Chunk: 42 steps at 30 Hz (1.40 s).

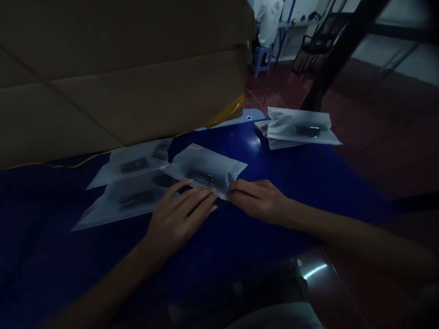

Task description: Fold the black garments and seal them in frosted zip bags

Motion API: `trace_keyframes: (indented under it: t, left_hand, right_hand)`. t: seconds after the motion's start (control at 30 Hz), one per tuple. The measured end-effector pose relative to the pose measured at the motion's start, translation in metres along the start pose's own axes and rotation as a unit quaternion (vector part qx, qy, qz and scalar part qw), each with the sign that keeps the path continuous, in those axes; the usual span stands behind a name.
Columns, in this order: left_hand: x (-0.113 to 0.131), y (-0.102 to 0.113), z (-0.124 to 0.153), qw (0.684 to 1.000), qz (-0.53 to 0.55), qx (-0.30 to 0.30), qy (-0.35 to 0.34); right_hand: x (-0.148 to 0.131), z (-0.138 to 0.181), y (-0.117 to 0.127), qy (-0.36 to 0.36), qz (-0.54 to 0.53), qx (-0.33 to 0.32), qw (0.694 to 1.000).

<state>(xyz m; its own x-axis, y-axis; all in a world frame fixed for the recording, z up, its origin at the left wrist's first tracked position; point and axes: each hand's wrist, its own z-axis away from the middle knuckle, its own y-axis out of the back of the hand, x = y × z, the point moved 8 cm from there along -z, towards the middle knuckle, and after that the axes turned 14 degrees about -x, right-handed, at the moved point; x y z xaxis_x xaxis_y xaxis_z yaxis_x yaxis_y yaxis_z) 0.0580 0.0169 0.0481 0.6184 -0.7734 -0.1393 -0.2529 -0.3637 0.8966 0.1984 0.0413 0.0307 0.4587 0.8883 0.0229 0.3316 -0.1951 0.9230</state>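
A frosted plastic bag (209, 162) with a dark item inside lies on the blue tabletop in front of me. At its near right corner, my right hand (259, 198) is closed, with the bag's edge pinched in its fingers. My left hand (181, 212) is on the near edge of the same bag, fingers bent over it and close together; its thumb is mostly hidden. To the left lie two similar bags, a farther bag (137, 161) and a nearer bag (128, 197), each with dark contents. The dark items are too dim to name.
A large cardboard box (137, 91) walls off the table's far left side. More frosted bags (298, 128) are stacked at the far right of the blue tabletop (291, 176). Beyond are a dark slanting post (339, 59), a black chair (320, 39) and a person on a blue stool (262, 59).
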Motion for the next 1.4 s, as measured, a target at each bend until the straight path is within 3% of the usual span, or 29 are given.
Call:
trace_keyframes:
  t: [0.13,0.5,0.7,0.87,1.03,1.17,1.4]
  left_hand:
    - [0.013,0.002,-0.001,0.999,0.028,0.025,-0.029]
    - [0.011,0.000,0.000,0.996,0.034,0.037,-0.071]
    - [-0.014,-0.004,0.002,0.999,-0.024,-0.004,-0.021]
    - [-0.039,0.000,0.009,0.998,-0.060,0.011,0.007]
    - [-0.050,0.002,0.015,0.994,-0.103,-0.009,0.016]
    - [-0.058,0.005,0.017,0.992,-0.117,-0.036,0.021]
    - [-0.047,-0.005,0.012,0.996,-0.051,-0.069,0.025]
  right_hand:
    - [-0.011,-0.002,0.001,0.044,0.009,0.008,0.999]
    - [-0.029,-0.008,0.006,0.095,0.051,-0.001,0.994]
    - [-0.020,-0.008,0.005,0.075,0.060,-0.060,0.994]
    - [0.010,-0.007,0.000,-0.032,0.053,-0.159,0.985]
    - [0.054,0.002,-0.006,-0.249,0.033,-0.288,0.924]
    - [0.073,0.010,0.000,-0.337,0.047,-0.290,0.894]
    - [0.086,0.017,-0.003,-0.371,0.096,-0.272,0.883]
